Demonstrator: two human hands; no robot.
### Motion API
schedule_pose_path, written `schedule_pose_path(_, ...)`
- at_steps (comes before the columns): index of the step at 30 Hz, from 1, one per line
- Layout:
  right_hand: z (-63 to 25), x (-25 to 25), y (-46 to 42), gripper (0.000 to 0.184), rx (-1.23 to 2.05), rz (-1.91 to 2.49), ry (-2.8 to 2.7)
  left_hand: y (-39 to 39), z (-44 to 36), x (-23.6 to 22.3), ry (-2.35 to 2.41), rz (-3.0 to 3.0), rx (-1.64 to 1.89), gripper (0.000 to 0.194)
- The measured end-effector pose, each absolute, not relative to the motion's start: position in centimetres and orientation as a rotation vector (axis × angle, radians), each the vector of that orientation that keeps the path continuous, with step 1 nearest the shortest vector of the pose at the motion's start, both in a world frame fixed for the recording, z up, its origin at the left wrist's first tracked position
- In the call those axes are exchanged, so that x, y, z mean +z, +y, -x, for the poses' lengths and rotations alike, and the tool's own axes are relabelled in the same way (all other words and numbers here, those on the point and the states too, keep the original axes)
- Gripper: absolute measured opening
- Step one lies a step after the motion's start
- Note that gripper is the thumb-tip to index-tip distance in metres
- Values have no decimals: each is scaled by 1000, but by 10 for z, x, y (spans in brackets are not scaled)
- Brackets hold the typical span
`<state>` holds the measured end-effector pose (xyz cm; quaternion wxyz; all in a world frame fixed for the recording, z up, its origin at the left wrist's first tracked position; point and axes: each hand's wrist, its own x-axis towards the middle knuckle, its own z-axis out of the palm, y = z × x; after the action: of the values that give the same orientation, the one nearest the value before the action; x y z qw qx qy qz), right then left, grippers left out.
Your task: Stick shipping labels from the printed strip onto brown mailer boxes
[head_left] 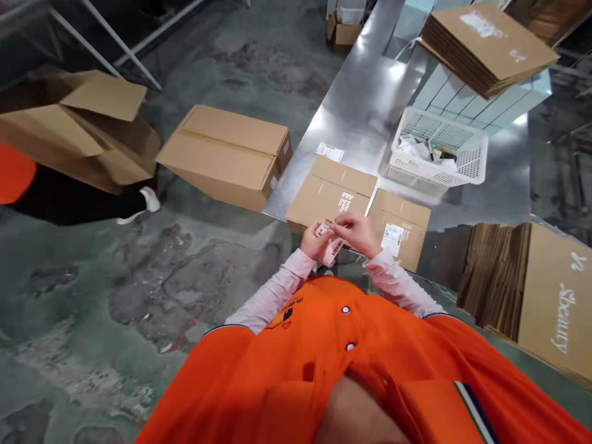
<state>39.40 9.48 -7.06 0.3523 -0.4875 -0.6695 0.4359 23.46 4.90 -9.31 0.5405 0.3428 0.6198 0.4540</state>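
My left hand (314,242) and my right hand (359,233) are together just above my chest, both pinched on a small pink and white label sheet (332,245) with barcodes. The hands hover at the near edge of a steel table (365,98). Right beyond them lie two closed cardboard boxes, one on the left (330,192) with white print on top, one on the right (400,227) carrying a white shipping label. A loose white label (329,152) lies on the table behind the left box.
A white plastic basket (439,148) with small items stands further back. Flat cartons are stacked at the back right (485,46) and upright at my right (531,290). A large closed box (226,154) sits on the floor, left. Another person in orange (13,172) crouches by an open carton (78,129).
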Motion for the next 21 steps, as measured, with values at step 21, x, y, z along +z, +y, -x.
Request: schedule_pose_path(21, -316, -157, 110, 68, 753, 763, -2607, 28, -97, -87, 1638, -659, 787, 62)
